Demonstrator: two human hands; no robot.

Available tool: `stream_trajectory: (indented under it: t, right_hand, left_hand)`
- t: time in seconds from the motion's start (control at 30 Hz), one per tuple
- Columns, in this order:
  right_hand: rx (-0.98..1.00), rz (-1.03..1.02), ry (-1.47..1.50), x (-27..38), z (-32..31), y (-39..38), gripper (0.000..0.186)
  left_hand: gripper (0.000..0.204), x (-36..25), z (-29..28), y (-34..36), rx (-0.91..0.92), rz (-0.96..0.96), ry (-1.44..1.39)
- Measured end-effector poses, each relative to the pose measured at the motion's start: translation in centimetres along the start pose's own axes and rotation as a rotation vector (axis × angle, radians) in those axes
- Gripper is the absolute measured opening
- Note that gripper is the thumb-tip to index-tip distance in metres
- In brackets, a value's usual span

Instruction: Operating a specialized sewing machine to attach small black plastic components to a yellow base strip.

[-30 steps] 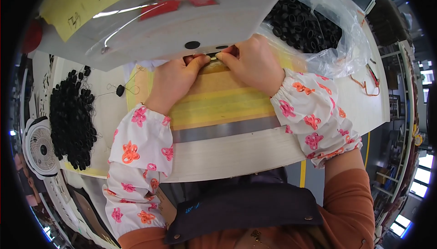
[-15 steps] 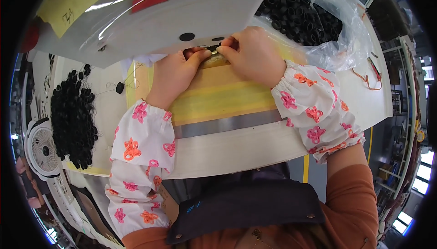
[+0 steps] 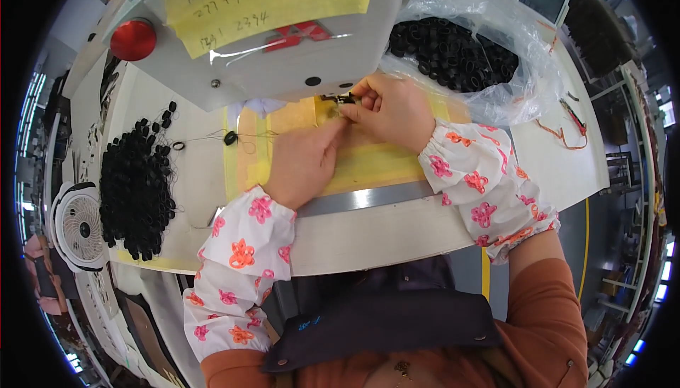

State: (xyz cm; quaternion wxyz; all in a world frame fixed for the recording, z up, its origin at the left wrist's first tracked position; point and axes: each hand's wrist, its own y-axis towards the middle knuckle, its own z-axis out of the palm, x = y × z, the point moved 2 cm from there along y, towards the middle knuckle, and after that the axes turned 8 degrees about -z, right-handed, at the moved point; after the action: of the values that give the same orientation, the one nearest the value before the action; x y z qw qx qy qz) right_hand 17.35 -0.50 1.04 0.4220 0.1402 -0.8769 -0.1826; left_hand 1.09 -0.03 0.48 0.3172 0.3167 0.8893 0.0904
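Under the head of a grey sewing machine [image 3: 241,80], my two hands meet at the small metal foot. My right hand [image 3: 397,111] has thumb and forefinger pinched beside the foot, around a small dark piece too hidden to name. Just left of it, my left hand [image 3: 304,161] is closed, its fingertips reaching to the right thumb. Whatever those left fingers hold is covered. A black loop [image 3: 230,138] on threads lies left of my left hand, on the pale worktop [image 3: 368,235] with yellow tape.
A pile of black loops [image 3: 138,189] trails threads at the left. More black loops [image 3: 453,55] fill a clear plastic bag [image 3: 535,83] at the far right. Thread snips [image 3: 575,119] lie near the right edge. A white fan [image 3: 79,225] stands beyond the left edge.
My left hand has drawn back from the foot toward me and turned its fingers rightward. My right hand stays pinched at the foot. The whole view has shifted, showing more of the machine head.
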Motion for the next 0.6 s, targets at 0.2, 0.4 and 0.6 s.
stream_trajectory:
  t: [0.2,0.4,0.6]
  right_hand:
    - [0.311,0.392,0.478,-0.2,-0.5,0.6,0.021]
    - [0.265,0.162,0.364,2.9,0.9,-1.6,0.013]
    - [0.579,-0.041,0.331,5.5,-0.1,-2.9,0.014]
  left_hand:
    - [0.013,-0.3,-0.5,0.2,0.155,0.123,-0.176]
    - [0.018,1.0,-2.0,0.9,0.069,-0.116,-0.414]
    - [0.019,1.6,-0.9,1.0,0.232,0.005,-0.279]
